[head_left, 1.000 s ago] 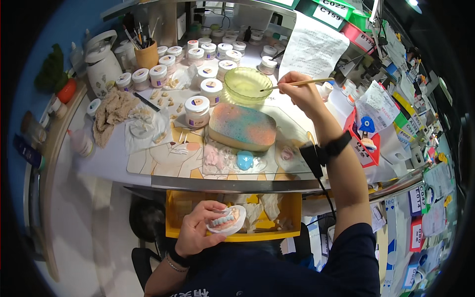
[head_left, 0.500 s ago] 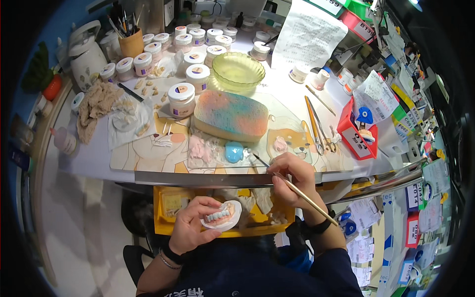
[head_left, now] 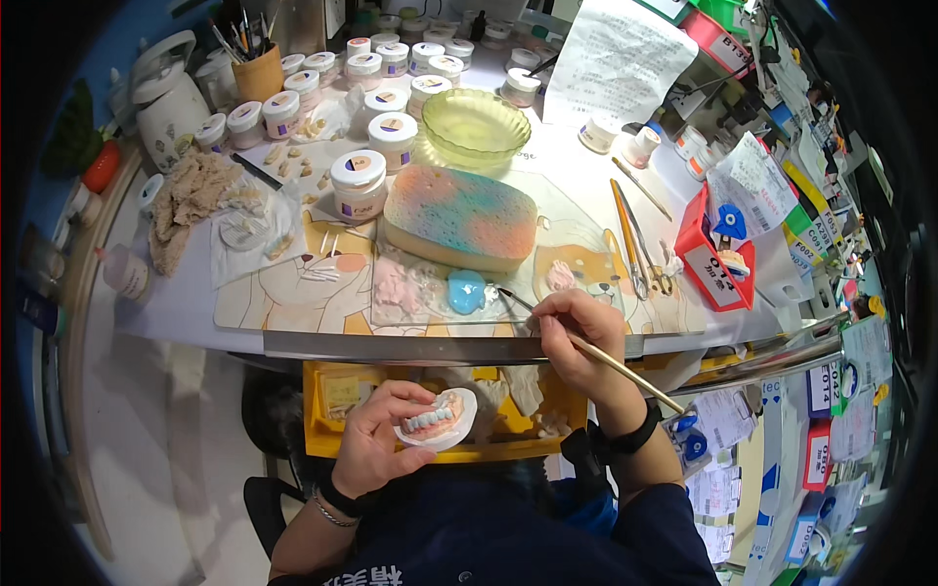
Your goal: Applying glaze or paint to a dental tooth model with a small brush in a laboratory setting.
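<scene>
My left hand (head_left: 379, 437) holds a dental model (head_left: 451, 430), a white plaster base with pinkish gums and a row of pale teeth, over the open yellow drawer. Between the thumb and fingers of my right hand (head_left: 584, 342) is a thin brush (head_left: 625, 371) with a long gold handle. The brush's dark tip points left at a small white dab (head_left: 490, 293) on a glass slab (head_left: 430, 311); whether it touches cannot be made out. Beside the dab sit a glossy blue blob (head_left: 466, 290) and a pink paste patch (head_left: 396, 285). Another pink lump (head_left: 561, 274) lies to the right.
Behind the slab rests a multicoloured sponge (head_left: 459, 217), with a green glass bowl (head_left: 476, 125) beyond it. Several lidded jars (head_left: 359, 184) crowd the back left. Tweezers (head_left: 640, 239) and a red tray (head_left: 710, 252) lie right. The yellow drawer (head_left: 318, 415) juts out below the table edge.
The brush tip has moved slightly down toward the white dab, its handle swinging a little right. The left hand still holds the model, almost unmoved. The whole view has shifted slightly.
</scene>
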Tool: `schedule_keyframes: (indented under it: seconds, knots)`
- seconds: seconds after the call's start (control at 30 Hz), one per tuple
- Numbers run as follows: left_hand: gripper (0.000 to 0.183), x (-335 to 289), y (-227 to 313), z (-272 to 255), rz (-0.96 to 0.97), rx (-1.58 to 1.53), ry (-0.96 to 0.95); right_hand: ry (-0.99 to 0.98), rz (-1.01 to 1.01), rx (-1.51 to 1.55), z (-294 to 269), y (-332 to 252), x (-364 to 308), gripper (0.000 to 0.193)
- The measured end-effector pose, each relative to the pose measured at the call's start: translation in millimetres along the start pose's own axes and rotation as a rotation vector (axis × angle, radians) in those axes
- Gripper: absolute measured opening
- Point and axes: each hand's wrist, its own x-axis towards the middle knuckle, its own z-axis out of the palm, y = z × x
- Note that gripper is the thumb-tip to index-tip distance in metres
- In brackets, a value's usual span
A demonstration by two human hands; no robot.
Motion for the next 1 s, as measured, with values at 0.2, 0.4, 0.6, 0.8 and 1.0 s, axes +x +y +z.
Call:
schedule_keyframes:
  seconds: [0.2, 0.4, 0.6, 0.8, 1.0]
  knots:
    - [0.037, 0, 1, 1, -0.001, 0.000, 0.009, 0.003, -0.021, 0.018, 2, 5, -2, 0.008]
    - [0.037, 3, 3, 1, -0.001, 0.049, -0.007, 0.005, 0.009, 0.038, -1, 2, -5, 0.010]
    - [0.037, 3, -4, 2, -0.001, 0.080, 0.036, -0.050, -0.337, -0.071, 10, -10, -28, 0.030]
    - [0.037, 4, -5, 4, -0.032, 0.092, 0.066, -0.267, -0.440, 0.081, 37, -15, -57, 0.022]
    - [0.036, 4, -2, 4, -0.010, 0.164, 0.040, -0.250, -0.383, 0.066, 44, -16, -62, 0.023]
